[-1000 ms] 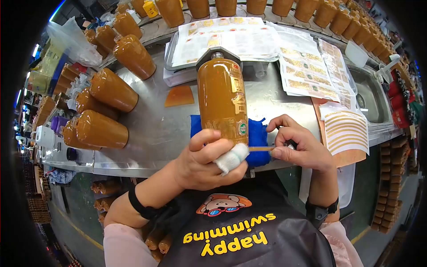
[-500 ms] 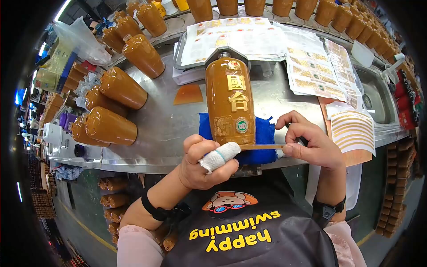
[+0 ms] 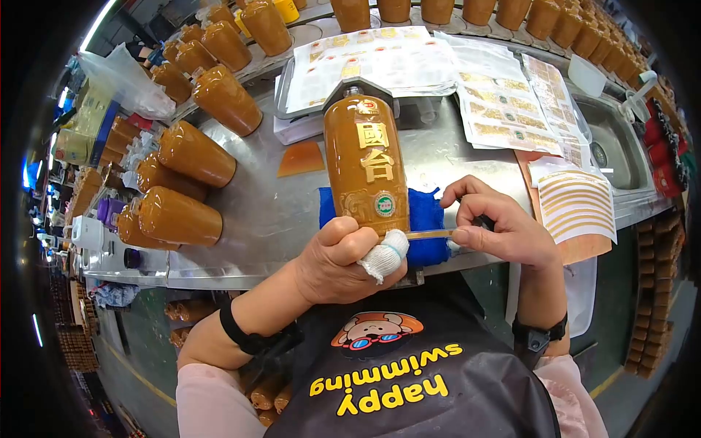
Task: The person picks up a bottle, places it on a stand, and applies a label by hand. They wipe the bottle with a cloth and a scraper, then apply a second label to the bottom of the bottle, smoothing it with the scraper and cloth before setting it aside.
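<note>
A glossy brown bottle (image 3: 363,157) with gold characters and a round green emblem lies on a blue cloth (image 3: 427,212), its neck in a dark angled rest (image 3: 394,93). My left hand (image 3: 343,257) is closed around the bottle's base. A white cloth finger cover (image 3: 385,257) on it presses at the lower edge, where a narrow gold-brown decal strip (image 3: 431,234) meets the bottle. My right hand (image 3: 504,228) pinches the strip's far end between thumb and finger, pulling it out level to the right. Its other fingers are curled, with something dark partly hidden among them.
Sheets of gold decals (image 3: 504,109) lie behind and right, and a sheet of curved gold strips (image 3: 577,208) sits at the right edge. Several brown bottles (image 3: 196,153) stand on the left. A sink (image 3: 621,146) is at the right. An orange-brown scraper (image 3: 300,159) lies left of the bottle.
My left hand's covered finger has shifted to the right along the bottle's lower edge. The stretch of strip between my hands looks shorter. The view has shifted slightly.
</note>
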A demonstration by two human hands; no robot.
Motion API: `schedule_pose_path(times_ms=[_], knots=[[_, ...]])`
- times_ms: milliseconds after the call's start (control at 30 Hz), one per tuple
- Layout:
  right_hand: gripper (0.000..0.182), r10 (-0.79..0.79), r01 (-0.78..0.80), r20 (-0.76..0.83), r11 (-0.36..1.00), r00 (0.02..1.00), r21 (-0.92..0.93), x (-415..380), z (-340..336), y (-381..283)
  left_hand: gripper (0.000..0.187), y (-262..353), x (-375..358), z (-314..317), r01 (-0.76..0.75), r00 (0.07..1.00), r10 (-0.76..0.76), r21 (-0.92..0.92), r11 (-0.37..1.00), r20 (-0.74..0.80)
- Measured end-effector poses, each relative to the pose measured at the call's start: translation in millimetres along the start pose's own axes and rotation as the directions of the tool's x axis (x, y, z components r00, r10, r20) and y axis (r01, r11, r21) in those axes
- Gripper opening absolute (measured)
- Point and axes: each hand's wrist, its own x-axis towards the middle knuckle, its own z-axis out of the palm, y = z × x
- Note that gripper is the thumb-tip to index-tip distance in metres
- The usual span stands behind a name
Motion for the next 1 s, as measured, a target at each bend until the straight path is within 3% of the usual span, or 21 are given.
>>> schedule_pose_path(times_ms=[133, 167, 267, 300, 400, 433, 567, 700, 800, 933, 1000], knots=[[0.024, -0.019, 0.019, -0.012, 1.000, 1.000, -0.007, 1.3, 0.3, 0.4, 0.026, -5.6, 0.7, -13.0, -0.028, 0.999, 0.030, -0.072, 0.997, 0.029], [0.024, -0.007, 0.007, -0.011, 1.000, 1.000, 0.004, 1.7, 0.9, 0.5, 0.029, -4.5, -6.1, -14.5, 0.045, 0.999, -0.042, -0.126, 0.991, 0.026], [0.024, 0.002, -0.002, -0.006, 1.000, 1.000, 0.021, 2.1, 1.3, 3.6, 0.030, -1.9, -5.9, -12.9, 0.039, 0.999, -0.038, -0.085, 0.996, 0.005], [0.024, 0.002, -0.002, -0.002, 1.000, 1.000, 0.023, 1.7, 1.4, 4.7, 0.030, 0.5, -6.9, -12.3, 0.104, 0.994, -0.100, -0.114, 0.988, 0.033], [0.024, 0.003, -0.002, -0.004, 1.000, 1.000, 0.019, 1.0, 1.5, 6.2, 0.023, -2.4, -5.7, -3.7, 0.016, 0.999, -0.014, -0.089, 0.996, 0.033], [0.024, 0.023, -0.023, 0.006, 0.999, 1.000, 0.037, 1.1, 1.6, 4.0, 0.023, -7.6, 1.7, -4.0, -0.093, 0.996, 0.092, -0.053, 0.994, -0.017], [0.025, 0.021, -0.021, 0.022, 0.999, 1.000, 0.031, 2.7, -1.0, 1.1, 0.027, -3.5, -12.9, -14.2, 0.088, 0.994, -0.073, -0.188, 0.978, 0.086], [0.023, 0.015, -0.015, 0.002, 0.999, 1.000, 0.032, 3.9, -0.9, 7.9, 0.027, 0.7, -8.2, -8.5, 0.108, 0.994, -0.109, -0.115, 0.987, 0.004], [0.023, 0.021, -0.021, 0.006, 0.999, 1.000, 0.040, 3.5, -0.1, 4.1, 0.025, -4.5, -0.7, -8.3, -0.011, 1.000, 0.013, -0.082, 0.997, 0.017], [0.023, 0.016, -0.016, -0.002, 0.999, 1.000, 0.052, 3.5, 1.2, 4.4, 0.030, 0.5, -14.5, -10.5, 0.124, 0.992, -0.118, -0.163, 0.979, 0.044], [0.024, -0.005, 0.004, 0.007, 1.000, 1.000, 0.028, 5.3, 1.5, 6.9, 0.025, 1.2, -15.4, -9.5, 0.109, 0.994, -0.104, -0.157, 0.981, 0.040]])
